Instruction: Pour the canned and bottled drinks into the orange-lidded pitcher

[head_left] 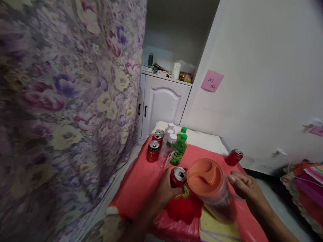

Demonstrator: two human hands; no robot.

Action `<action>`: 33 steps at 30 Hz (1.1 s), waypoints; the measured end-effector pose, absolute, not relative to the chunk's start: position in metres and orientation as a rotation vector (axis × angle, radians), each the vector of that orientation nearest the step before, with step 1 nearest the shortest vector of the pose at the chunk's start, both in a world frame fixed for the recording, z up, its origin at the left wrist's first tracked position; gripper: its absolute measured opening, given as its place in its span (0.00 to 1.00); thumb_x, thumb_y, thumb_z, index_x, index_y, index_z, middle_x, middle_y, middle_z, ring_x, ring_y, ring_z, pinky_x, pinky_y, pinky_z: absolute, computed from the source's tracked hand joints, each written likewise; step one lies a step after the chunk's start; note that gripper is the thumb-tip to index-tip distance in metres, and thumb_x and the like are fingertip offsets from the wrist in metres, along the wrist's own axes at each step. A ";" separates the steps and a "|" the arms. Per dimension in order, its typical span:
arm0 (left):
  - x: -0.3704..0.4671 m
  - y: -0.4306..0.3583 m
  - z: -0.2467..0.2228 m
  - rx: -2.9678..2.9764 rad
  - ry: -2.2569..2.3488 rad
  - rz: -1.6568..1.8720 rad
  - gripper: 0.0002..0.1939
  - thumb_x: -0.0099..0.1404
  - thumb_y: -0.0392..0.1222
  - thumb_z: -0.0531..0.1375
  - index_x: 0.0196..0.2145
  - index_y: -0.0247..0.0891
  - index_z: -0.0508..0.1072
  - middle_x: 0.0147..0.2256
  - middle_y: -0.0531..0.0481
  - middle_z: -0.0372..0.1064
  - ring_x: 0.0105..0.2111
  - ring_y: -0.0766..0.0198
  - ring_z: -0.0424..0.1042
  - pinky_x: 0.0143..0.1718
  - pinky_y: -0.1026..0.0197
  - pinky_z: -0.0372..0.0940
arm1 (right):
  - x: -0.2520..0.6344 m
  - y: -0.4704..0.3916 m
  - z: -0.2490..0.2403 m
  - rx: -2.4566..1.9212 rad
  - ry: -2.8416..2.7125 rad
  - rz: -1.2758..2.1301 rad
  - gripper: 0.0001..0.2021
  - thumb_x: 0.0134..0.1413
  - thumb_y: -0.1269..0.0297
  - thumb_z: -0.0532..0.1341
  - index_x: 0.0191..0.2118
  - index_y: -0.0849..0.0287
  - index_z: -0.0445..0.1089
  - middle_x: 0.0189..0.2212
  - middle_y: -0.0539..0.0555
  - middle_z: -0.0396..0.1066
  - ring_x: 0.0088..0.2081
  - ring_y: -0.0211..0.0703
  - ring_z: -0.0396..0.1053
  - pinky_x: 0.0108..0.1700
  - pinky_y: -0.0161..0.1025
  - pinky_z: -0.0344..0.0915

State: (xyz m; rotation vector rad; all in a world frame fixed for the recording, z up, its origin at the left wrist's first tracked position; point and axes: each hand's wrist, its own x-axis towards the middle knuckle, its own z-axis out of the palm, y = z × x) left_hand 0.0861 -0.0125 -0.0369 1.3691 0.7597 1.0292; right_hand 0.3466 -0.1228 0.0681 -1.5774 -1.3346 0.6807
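My left hand [164, 188] is wrapped round a red can [178, 178], held upright over a red scalloped piece [185, 206]. Just right of it stands a clear container with an orange lid [205, 177]. Beyond that container's right side is my right hand [241, 185], its fingers curled in; whether it holds anything small is hidden. Several cans, one a red can [153, 152], stand at the table's left, beside clear bottles with white caps [168, 151] and green bottles [179, 150]. Another red can [234, 157] is near the right edge.
A red cloth [136, 188] covers the table, with a yellow item [217, 225] at its front. A floral curtain [70, 101] hangs at left. Behind are a white cabinet [164, 104] and a wall with a pink note [212, 80]. Purple and red items [309, 188] lie at far right.
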 end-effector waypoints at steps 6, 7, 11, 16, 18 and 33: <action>0.086 -0.013 -0.034 1.370 0.744 1.027 0.34 0.45 0.30 0.72 0.51 0.40 0.71 0.50 0.45 0.76 0.51 0.48 0.74 0.54 0.50 0.67 | 0.345 -0.123 0.070 -1.579 -1.348 0.687 0.31 0.55 0.34 0.60 0.22 0.53 0.46 0.22 0.43 0.38 0.24 0.35 0.37 0.25 0.36 0.40; 0.086 -0.013 -0.034 1.369 0.746 1.028 0.34 0.45 0.30 0.73 0.51 0.40 0.71 0.50 0.45 0.76 0.51 0.48 0.74 0.54 0.50 0.67 | 0.344 -0.123 0.071 -1.586 -1.353 0.682 0.31 0.54 0.34 0.60 0.23 0.53 0.46 0.22 0.43 0.38 0.24 0.35 0.37 0.25 0.36 0.40; 0.086 -0.013 -0.037 1.365 0.749 1.036 0.36 0.44 0.31 0.74 0.52 0.40 0.71 0.50 0.44 0.76 0.52 0.47 0.73 0.55 0.49 0.67 | 0.339 -0.125 0.075 -1.613 -1.347 0.672 0.31 0.55 0.33 0.59 0.23 0.52 0.45 0.23 0.43 0.38 0.25 0.36 0.37 0.26 0.36 0.40; 0.086 -0.011 -0.042 1.366 0.751 1.036 0.36 0.44 0.30 0.73 0.52 0.41 0.71 0.51 0.44 0.76 0.54 0.46 0.73 0.56 0.48 0.66 | 0.335 -0.125 0.078 -1.608 -1.313 0.692 0.31 0.53 0.32 0.60 0.23 0.52 0.46 0.22 0.43 0.38 0.25 0.35 0.37 0.26 0.36 0.39; 0.086 -0.011 -0.042 1.370 0.754 1.039 0.37 0.44 0.28 0.72 0.52 0.40 0.71 0.51 0.44 0.76 0.54 0.46 0.72 0.57 0.48 0.65 | 0.335 -0.125 0.078 -1.591 -1.309 0.691 0.31 0.53 0.33 0.60 0.23 0.53 0.47 0.22 0.43 0.39 0.25 0.35 0.37 0.26 0.36 0.40; 0.087 -0.011 -0.042 1.383 0.730 1.031 0.36 0.45 0.30 0.73 0.52 0.39 0.70 0.51 0.44 0.75 0.52 0.47 0.73 0.54 0.50 0.67 | 0.345 -0.122 0.069 -1.565 -1.328 0.697 0.30 0.54 0.35 0.61 0.22 0.53 0.47 0.21 0.43 0.39 0.24 0.35 0.37 0.25 0.36 0.40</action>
